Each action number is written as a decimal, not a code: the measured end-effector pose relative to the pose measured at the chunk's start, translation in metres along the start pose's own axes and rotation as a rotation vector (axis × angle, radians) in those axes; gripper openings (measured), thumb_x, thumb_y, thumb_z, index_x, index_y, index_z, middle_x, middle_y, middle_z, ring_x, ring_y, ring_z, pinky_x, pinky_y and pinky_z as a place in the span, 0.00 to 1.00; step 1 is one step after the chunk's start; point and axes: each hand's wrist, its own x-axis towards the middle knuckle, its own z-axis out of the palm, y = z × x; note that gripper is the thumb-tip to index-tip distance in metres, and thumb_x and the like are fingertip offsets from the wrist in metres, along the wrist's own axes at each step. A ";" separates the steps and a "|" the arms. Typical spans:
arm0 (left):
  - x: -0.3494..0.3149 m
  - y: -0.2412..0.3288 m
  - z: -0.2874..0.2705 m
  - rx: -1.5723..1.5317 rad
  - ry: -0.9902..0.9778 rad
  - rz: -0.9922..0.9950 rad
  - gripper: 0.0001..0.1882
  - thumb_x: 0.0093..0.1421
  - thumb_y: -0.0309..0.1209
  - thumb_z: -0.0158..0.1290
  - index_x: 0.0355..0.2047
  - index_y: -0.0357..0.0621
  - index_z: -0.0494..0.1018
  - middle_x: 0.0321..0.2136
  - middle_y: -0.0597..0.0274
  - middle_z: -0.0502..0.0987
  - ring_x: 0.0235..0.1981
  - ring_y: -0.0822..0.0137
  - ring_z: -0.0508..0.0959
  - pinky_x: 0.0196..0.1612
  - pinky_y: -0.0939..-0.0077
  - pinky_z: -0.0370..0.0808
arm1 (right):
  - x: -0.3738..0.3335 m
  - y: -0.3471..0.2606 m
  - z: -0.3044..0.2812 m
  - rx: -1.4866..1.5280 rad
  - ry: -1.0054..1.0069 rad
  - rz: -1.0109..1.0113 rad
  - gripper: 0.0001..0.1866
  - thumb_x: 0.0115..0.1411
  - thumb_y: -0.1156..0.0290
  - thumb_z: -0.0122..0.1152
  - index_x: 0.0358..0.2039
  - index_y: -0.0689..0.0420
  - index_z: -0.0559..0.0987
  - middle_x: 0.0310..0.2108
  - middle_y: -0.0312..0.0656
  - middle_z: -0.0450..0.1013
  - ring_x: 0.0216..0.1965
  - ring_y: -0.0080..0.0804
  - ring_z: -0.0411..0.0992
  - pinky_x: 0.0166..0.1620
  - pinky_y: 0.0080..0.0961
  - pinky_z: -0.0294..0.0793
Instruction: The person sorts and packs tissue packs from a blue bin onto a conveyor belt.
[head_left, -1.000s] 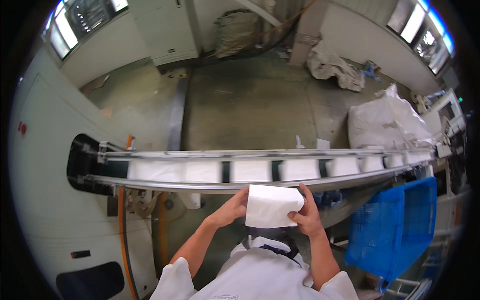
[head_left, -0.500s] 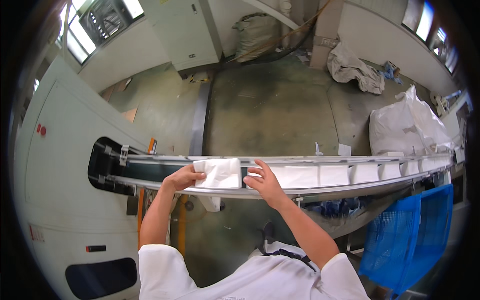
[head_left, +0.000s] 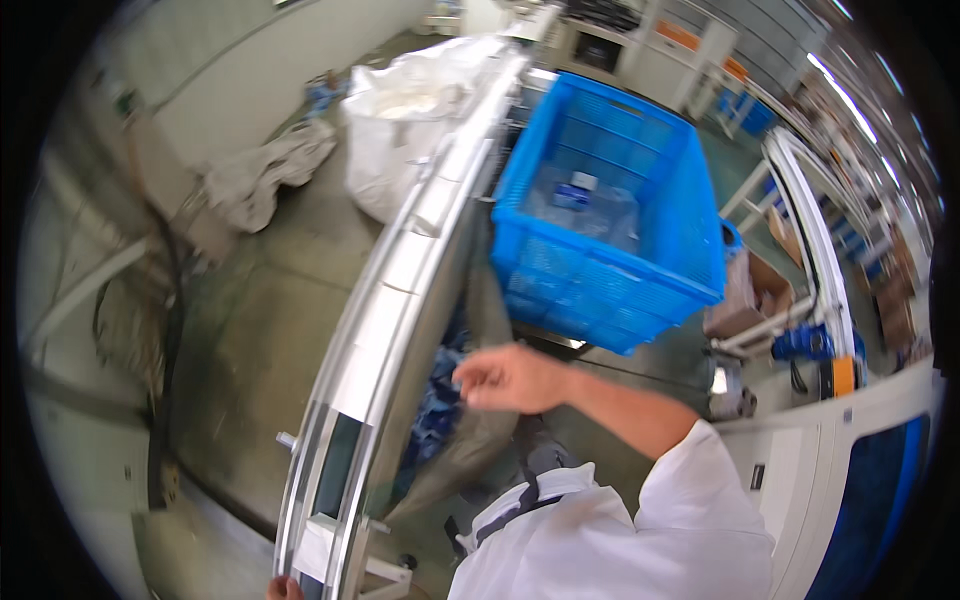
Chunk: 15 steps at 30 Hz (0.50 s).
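A narrow conveyor [head_left: 345, 455] with a dark green belt runs from the lower left toward the far middle. Several flat white soft packs [head_left: 385, 320] lie end to end along it. Nearer to me, past a bare stretch of belt, lies one more white pack [head_left: 316, 545]. Only the fingertips of my left hand [head_left: 284, 588] show, beside that pack at the bottom edge; their grip is cut off. My right hand [head_left: 512, 378] hovers right of the conveyor, fingers loosely bent, slightly blurred, with nothing visible in them.
Beyond my right hand stands a blue plastic crate [head_left: 600, 268] holding clear plastic bags and a small blue-and-white item. A large white sack [head_left: 372, 160] touches the conveyor's far side. A cardboard box [head_left: 732, 300] and a white machine panel [head_left: 790, 455] are at the right.
My view has swung to the right, bringing the crate into the middle. My right hand has moved off the belt; my left hand, earlier on a white pack, is now mostly out of view.
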 end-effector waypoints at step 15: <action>-0.038 0.401 0.184 0.184 -0.135 -0.544 0.23 0.66 0.45 0.43 0.36 0.34 0.75 0.21 0.54 0.71 0.24 0.59 0.69 0.31 0.62 0.69 | 0.017 0.379 -0.538 -0.981 0.159 0.779 0.25 0.45 0.57 0.62 0.42 0.59 0.80 0.42 0.52 0.77 0.45 0.47 0.75 0.49 0.37 0.73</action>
